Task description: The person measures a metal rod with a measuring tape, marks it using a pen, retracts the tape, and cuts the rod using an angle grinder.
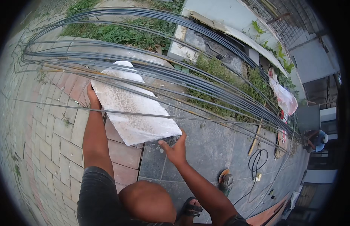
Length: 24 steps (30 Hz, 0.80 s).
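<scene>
Head view: a white slab (135,107) with rough, chipped edges and brownish specks lies at a slant beneath a bundle of long, thin metal bars (175,73); several bars cross over its upper face. Left hand (94,98): closed on the slab's left edge, fingers partly hidden. Right hand (175,150): index finger at the slab's near right corner, thumb spread away; cannot tell whether the remaining fingers grip from below. Both forearms reach in from the lower edge, dark sleeves above the elbows.

Surroundings: light and reddish pavers (71,154) at left, dark tiles (205,150) at right. An angle grinder (226,182) with a tan disc sits just beside the right forearm; a black cable (254,164) lies looped near it. A sandalled foot (194,208) shows at the bottom. Weeds (126,34) grow beyond the bars. Far right, another person (315,141) is low down, details too small to tell.
</scene>
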Tool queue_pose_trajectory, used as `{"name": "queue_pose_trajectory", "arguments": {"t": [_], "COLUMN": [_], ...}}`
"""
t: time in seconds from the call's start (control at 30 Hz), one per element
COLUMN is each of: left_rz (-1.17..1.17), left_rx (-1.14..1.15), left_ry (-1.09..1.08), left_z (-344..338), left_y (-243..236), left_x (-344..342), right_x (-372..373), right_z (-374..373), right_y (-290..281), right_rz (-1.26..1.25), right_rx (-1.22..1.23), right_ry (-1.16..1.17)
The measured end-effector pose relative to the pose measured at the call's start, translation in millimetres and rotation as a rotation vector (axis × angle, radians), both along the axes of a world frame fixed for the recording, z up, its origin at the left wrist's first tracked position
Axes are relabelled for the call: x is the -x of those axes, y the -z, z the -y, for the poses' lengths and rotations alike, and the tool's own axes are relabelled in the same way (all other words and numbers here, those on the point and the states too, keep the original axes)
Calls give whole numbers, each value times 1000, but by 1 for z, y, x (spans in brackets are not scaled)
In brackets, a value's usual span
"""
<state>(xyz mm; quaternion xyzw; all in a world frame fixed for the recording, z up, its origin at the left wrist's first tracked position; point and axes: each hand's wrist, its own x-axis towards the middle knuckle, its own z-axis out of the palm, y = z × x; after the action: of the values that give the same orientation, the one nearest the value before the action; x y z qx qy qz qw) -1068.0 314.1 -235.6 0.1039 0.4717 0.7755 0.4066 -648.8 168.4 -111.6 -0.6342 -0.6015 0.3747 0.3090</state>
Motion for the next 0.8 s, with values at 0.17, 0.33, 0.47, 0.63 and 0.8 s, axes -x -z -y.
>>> {"name": "queue_pose_trajectory", "arguments": {"t": [0.17,0.33,0.47,0.63,0.8], "left_rz": [-169,-353,-124,-20,101], "left_rx": [45,246,183,216,215], "left_ry": [-40,-143,-49,11,60], "left_z": [21,52,58,62,56], "left_y": [5,-13,-22,-15,-10], "left_x": [7,-21,-7,1,15], "right_x": [-17,-47,-39,-39,-36], "right_z": [-18,-53,-53,-50,-26], "right_y": [-5,-14,-14,-20,-10], "right_rz": [-140,-152,-144,-153,-85], "right_rx": [44,23,27,56,23], "right_ry": [26,-37,7,-14,-54]}}
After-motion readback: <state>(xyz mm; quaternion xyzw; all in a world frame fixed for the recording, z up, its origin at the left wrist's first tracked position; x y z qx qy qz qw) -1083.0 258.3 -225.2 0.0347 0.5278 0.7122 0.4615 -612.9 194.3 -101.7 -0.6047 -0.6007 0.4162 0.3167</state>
